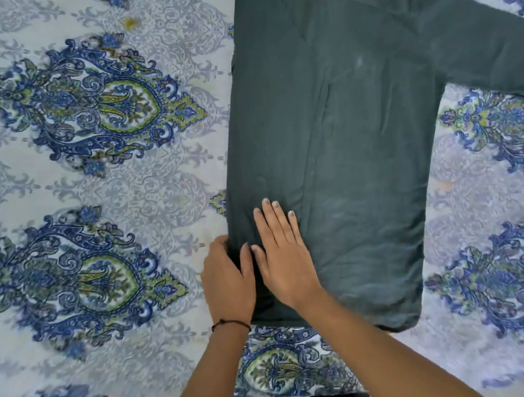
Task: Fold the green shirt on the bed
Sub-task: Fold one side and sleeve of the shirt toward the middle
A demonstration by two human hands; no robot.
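On one bed (91,184), one green shirt (327,126), two hands: left hand (227,282), right hand (283,260)

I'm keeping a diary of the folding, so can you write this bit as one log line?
step: folding left side | green shirt: flat on bed, right sleeve out | left hand: gripping edge | right hand: pressing flat

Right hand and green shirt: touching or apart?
Touching. The head view shows the right hand lying flat, palm down, on the green shirt near its lower left corner.
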